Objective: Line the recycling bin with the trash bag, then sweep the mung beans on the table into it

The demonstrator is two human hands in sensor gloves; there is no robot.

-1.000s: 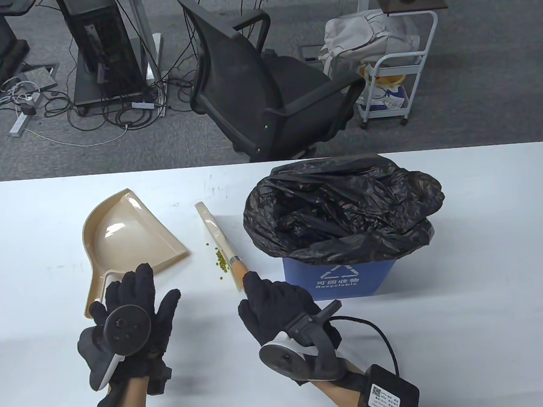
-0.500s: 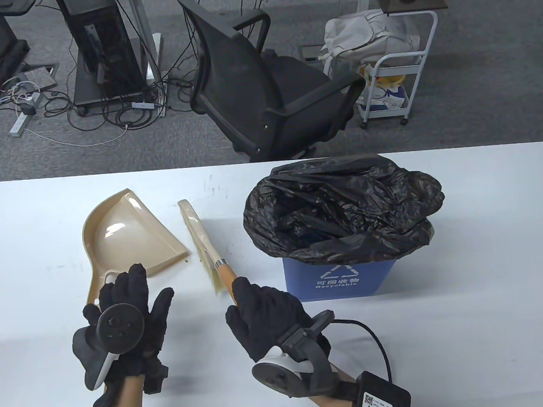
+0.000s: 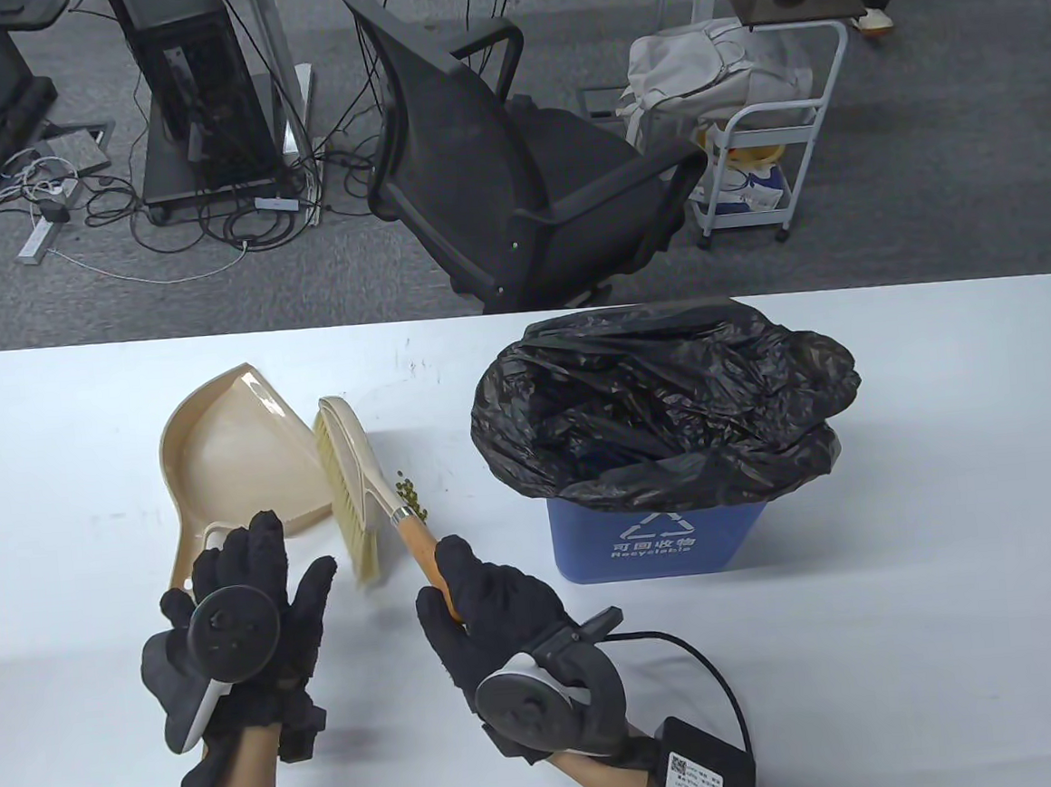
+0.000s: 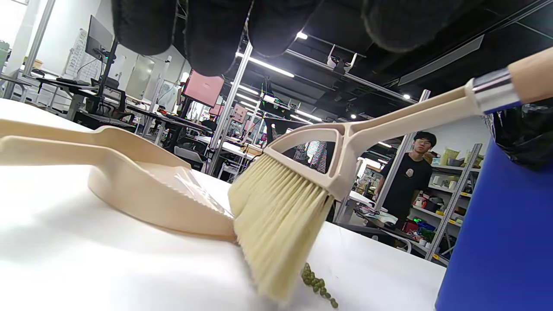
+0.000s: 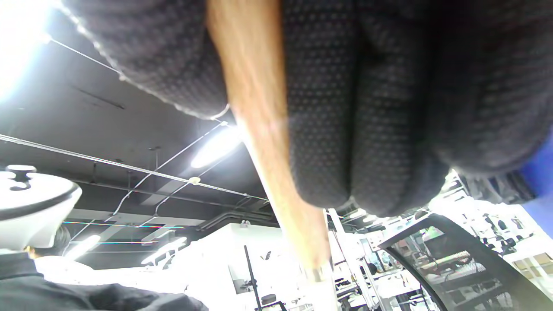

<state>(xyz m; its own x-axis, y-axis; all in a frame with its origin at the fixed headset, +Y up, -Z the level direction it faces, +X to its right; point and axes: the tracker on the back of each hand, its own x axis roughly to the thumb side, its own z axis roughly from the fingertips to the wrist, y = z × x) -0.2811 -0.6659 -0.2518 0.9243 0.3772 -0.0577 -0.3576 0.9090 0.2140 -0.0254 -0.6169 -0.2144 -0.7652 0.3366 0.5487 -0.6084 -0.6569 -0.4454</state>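
My right hand (image 5: 345,86) fills the top of the frame, fingers (image 5: 319,108) curled round the wooden handle (image 5: 268,142), which runs down to frame centre. A white tracker (image 5: 30,207) sits at left; a black chair (image 5: 466,255) lower right.

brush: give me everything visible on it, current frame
The brush is a small hand brush: beige plastic head with pale, dense bristles, a metal collar and a light wooden handle. The right hand grips the handle. It is tilted, bristle tips on the white table beside the dustpan lip. The mung beans lie behind it, on the recycling bin side.
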